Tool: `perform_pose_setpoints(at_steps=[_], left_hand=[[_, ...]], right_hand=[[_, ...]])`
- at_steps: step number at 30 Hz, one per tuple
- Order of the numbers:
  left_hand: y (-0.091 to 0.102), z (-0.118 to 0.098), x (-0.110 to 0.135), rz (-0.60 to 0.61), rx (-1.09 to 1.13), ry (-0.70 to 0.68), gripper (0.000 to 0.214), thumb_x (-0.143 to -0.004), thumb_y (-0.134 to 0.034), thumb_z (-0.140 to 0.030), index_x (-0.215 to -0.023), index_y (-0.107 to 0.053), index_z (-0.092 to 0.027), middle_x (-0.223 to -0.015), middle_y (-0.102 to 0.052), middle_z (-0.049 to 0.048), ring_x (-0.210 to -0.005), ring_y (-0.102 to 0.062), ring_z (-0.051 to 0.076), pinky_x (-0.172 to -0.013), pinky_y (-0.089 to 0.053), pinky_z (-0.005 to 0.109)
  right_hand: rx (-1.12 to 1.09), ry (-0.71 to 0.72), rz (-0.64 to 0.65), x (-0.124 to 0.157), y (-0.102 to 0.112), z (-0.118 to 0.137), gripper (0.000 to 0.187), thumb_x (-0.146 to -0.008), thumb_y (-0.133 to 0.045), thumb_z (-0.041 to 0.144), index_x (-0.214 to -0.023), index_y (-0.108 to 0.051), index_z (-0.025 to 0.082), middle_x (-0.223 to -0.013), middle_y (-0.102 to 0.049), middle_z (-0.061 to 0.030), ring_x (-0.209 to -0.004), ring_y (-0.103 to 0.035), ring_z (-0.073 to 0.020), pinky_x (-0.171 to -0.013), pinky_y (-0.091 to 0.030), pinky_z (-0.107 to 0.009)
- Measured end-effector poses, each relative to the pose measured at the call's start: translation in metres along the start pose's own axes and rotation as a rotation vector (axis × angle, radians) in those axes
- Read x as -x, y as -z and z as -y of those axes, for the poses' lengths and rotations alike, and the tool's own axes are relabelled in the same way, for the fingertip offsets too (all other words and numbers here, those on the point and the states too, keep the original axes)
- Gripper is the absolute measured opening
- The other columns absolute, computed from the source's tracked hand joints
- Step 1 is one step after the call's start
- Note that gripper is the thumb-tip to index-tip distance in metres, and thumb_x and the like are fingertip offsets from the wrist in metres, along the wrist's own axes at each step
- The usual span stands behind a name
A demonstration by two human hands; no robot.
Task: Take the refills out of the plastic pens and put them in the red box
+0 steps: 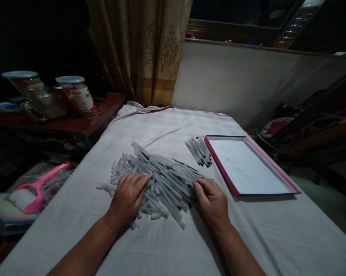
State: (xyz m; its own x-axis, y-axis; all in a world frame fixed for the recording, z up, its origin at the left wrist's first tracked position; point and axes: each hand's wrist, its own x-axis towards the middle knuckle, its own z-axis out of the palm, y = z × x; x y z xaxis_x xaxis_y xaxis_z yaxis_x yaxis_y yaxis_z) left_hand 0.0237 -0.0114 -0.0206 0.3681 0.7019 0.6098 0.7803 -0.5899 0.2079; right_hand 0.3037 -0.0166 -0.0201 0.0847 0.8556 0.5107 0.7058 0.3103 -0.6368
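A large heap of clear plastic pen barrels and caps (158, 176) lies in the middle of a table covered with a white cloth (167, 245). My left hand (128, 199) rests palm down on the heap's left side, fingers stretched over the pieces. My right hand (211, 199) is at the heap's right edge with its fingers curled in on some pieces; what they pinch is hidden. A small bundle of assembled pens (199, 150) lies apart, just left of a shallow white tray with a red rim (227, 178).
A dark wooden side table (75, 124) on the left carries two lidded jars (75, 94). Lower left lies a pink-handled tool (37, 188) on clutter. A patterned curtain (144, 50) hangs behind. Dark furniture stands at the right.
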Motion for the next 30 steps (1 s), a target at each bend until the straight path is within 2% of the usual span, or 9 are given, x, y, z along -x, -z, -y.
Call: perform_pose_setpoints(at_steps=[8, 12, 15, 19, 24, 28, 30], left_hand=[[-0.001, 0.004, 0.001, -0.031, -0.013, -0.011, 0.032, -0.102, -0.044, -0.024, -0.132, -0.056, -0.024, -0.111, -0.071, 0.0078, -0.103, -0.065, 0.023, -0.092, -0.049, 0.040], [0.001, 0.009, 0.002, -0.051, 0.001, -0.002, 0.031, -0.101, -0.046, -0.024, -0.129, -0.057, -0.023, -0.111, -0.072, 0.0076, -0.103, -0.065, 0.023, -0.092, -0.049, 0.040], [0.001, 0.016, 0.003, -0.067, -0.002, 0.003, 0.029, -0.100, -0.047, -0.023, -0.128, -0.057, -0.023, -0.110, -0.072, 0.0069, -0.101, -0.066, 0.022, -0.092, -0.049, 0.039], [0.003, 0.024, 0.003, -0.102, -0.024, 0.006, 0.029, -0.100, -0.048, -0.023, -0.126, -0.059, -0.022, -0.108, -0.073, 0.0068, -0.100, -0.066, 0.022, -0.090, -0.050, 0.038], [0.004, 0.026, 0.003, -0.111, -0.046, 0.000, 0.027, -0.100, -0.048, -0.023, -0.125, -0.059, -0.021, -0.106, -0.072, 0.0065, -0.098, -0.066, 0.022, -0.089, -0.051, 0.037], [0.004, 0.023, 0.003, -0.104, -0.028, -0.018, 0.027, -0.100, -0.048, -0.020, -0.125, -0.058, -0.021, -0.106, -0.072, 0.0068, -0.098, -0.066, 0.022, -0.089, -0.051, 0.037], [0.005, 0.019, 0.003, -0.102, -0.018, -0.024, 0.028, -0.099, -0.049, -0.020, -0.126, -0.057, -0.022, -0.107, -0.071, 0.0067, -0.099, -0.065, 0.022, -0.090, -0.051, 0.037]], right_hand=[[0.066, 0.058, 0.037, -0.005, 0.006, -0.011, 0.026, -0.096, -0.053, 0.033, -0.087, -0.074, 0.021, -0.086, -0.075, -0.0072, -0.083, -0.070, -0.0213, -0.079, -0.053, -0.034], [0.229, -0.042, 0.082, -0.040, 0.014, -0.021, 0.028, -0.095, -0.051, 0.034, -0.096, -0.075, 0.019, -0.096, -0.077, -0.0094, -0.085, -0.071, -0.0221, -0.078, -0.053, -0.033], [0.587, -0.210, 0.294, -0.076, 0.013, -0.025, 0.030, -0.093, -0.052, 0.032, -0.109, -0.075, 0.020, -0.107, -0.077, -0.0119, -0.088, -0.072, -0.0247, -0.072, -0.051, -0.033], [0.690, -0.271, 0.371, -0.105, 0.002, -0.029, 0.029, -0.091, -0.055, 0.034, -0.095, -0.079, 0.018, -0.098, -0.078, -0.0177, -0.088, -0.073, -0.0296, -0.069, -0.048, -0.034], [0.712, -0.346, 0.380, -0.111, -0.006, -0.032, 0.027, -0.089, -0.058, 0.030, -0.094, -0.079, 0.015, -0.099, -0.077, -0.0205, -0.092, -0.073, -0.0315, -0.073, -0.048, -0.035], [0.678, -0.375, 0.333, -0.105, 0.008, -0.031, 0.032, -0.092, -0.051, 0.031, -0.101, -0.078, 0.016, -0.100, -0.077, -0.0181, -0.091, -0.072, -0.0307, -0.073, -0.048, -0.034], [0.554, -0.353, 0.278, -0.093, 0.017, -0.026, 0.035, -0.093, -0.048, 0.035, -0.103, -0.076, 0.017, -0.099, -0.078, -0.0146, -0.090, -0.071, -0.0277, -0.073, -0.049, -0.032]])
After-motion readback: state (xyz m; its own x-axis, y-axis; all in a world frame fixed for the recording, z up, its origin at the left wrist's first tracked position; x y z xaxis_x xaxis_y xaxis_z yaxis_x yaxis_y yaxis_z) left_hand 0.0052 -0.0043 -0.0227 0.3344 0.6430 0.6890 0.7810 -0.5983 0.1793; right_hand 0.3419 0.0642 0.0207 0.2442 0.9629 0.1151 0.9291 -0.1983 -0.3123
